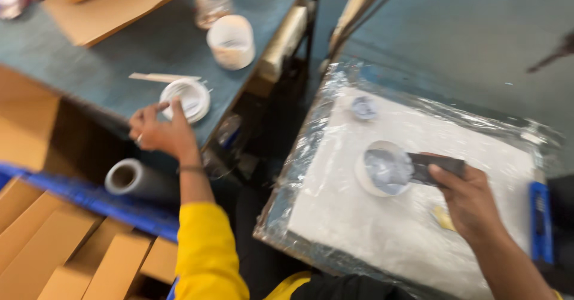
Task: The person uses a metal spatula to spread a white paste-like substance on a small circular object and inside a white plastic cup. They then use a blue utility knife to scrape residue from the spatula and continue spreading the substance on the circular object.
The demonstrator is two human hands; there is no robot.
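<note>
My left hand (160,131) reaches to the left table and pinches the edge of a round white lid (188,98) lying on the blue-green tabletop (137,49). My right hand (472,201) grips a dark flat scraper (435,167) whose blade rests in a small white cup of grey paste (385,169). The cup sits on a white fibrous mat (382,228) laid over a foil-wrapped board (299,156). A small grey blob (363,107) lies near the mat's far edge.
A white tub (231,41) and a clear jar (210,5) stand on the left table, with a flat wooden stick (161,77) and cardboard sheets (101,10). A grey roll (128,177) and cardboard boxes (66,252) lie below. A blue tool (541,219) rests at the mat's right edge.
</note>
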